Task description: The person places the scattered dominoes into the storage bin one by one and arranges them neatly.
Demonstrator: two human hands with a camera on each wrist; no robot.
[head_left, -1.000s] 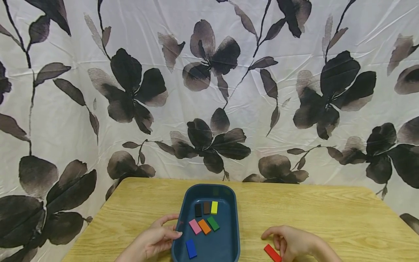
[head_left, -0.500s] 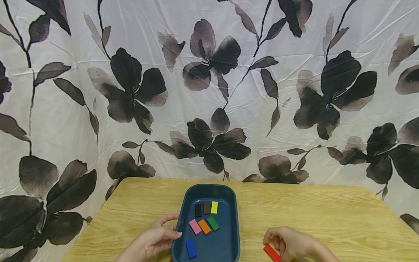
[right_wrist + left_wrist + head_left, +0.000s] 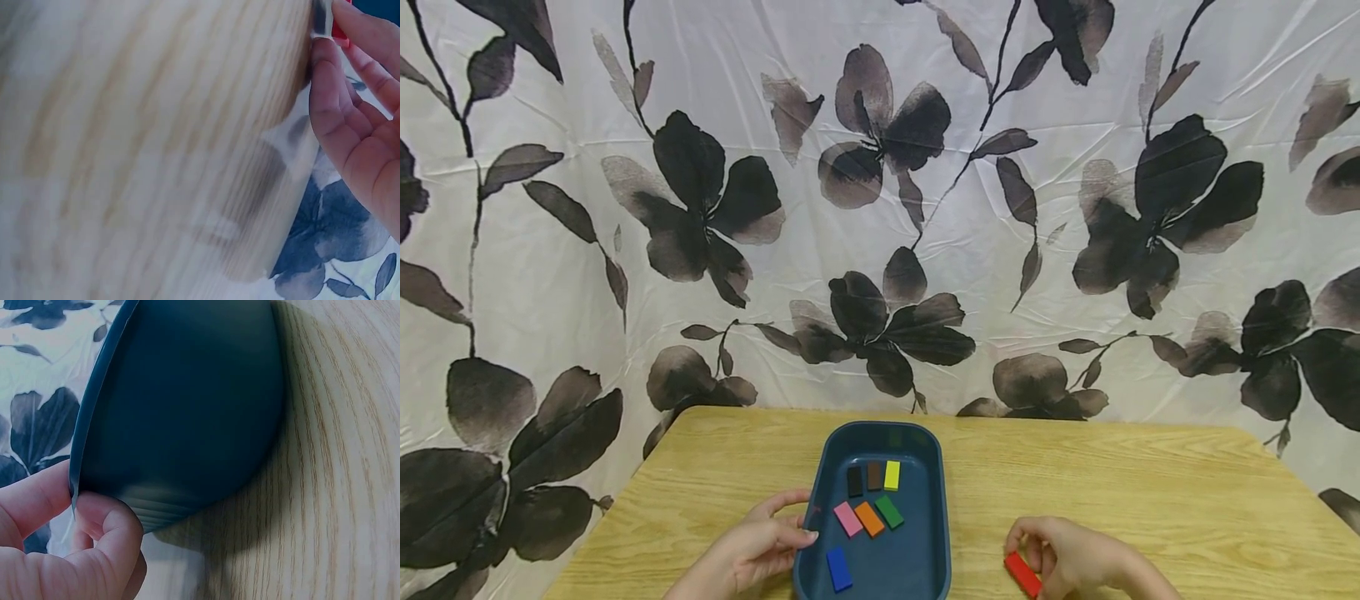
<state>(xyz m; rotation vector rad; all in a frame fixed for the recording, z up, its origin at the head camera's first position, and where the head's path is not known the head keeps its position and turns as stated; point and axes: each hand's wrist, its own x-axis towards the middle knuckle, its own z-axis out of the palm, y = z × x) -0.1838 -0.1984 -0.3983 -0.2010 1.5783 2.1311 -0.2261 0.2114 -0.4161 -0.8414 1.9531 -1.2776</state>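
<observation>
My left hand [image 3: 752, 542] pinches the left rim of a dark blue tray [image 3: 917, 558], with the thumb over the edge. In the left wrist view, thumb and fingers of the left hand [image 3: 81, 550] close on the rim of the tray [image 3: 187, 406]. To the right of the tray, my right hand [image 3: 1075, 554] pinches a small red block [image 3: 1022, 575] between thumb and index finger. The right wrist view catches the red block [image 3: 339, 31] only partly, behind the fingertips of the right hand [image 3: 362, 119].
Inside the tray lie black [image 3: 854, 482], brown [image 3: 874, 476] and yellow [image 3: 892, 476] blocks, then pink [image 3: 848, 519], orange [image 3: 869, 519] and green [image 3: 890, 512] ones, with a blue block [image 3: 839, 570] nearer. A floral curtain [image 3: 985, 208] hangs behind the wooden table [image 3: 1112, 467].
My right index finger has come down from above onto the end of the red block, which has shifted very slightly up in view. The left hand and tray have stayed put.
</observation>
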